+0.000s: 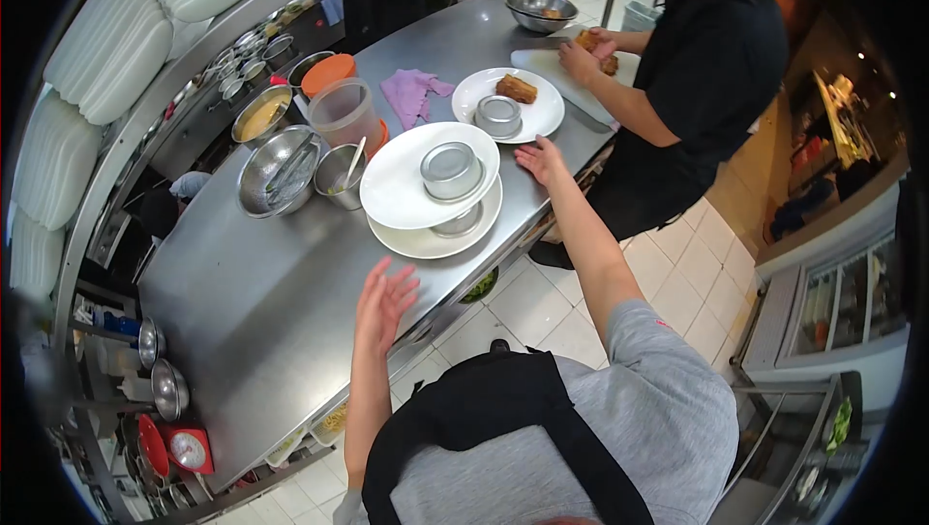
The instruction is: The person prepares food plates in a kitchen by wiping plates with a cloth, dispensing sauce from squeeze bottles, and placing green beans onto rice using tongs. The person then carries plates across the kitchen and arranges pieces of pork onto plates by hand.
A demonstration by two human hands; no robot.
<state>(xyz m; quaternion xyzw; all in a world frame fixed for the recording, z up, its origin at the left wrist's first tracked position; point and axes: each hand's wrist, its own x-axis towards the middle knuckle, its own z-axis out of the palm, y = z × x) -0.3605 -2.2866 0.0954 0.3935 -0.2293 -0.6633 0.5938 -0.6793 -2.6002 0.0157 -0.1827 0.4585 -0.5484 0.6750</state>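
Two white plates are stacked at the steel table's near edge, the upper plate resting over the lower plate. A round metal ring mould sits on the upper plate, and another metal mould shows partly on the lower one. My left hand is just below the plates, fingers spread, holding nothing. My right hand is to their right, open and empty. Behind it, a third plate holds a metal mould and a browned piece of food.
A co-worker in black handles food over a cutting board at the right. Left of the plates stand a metal pot, a mixing bowl, a plastic tub and a purple cloth.
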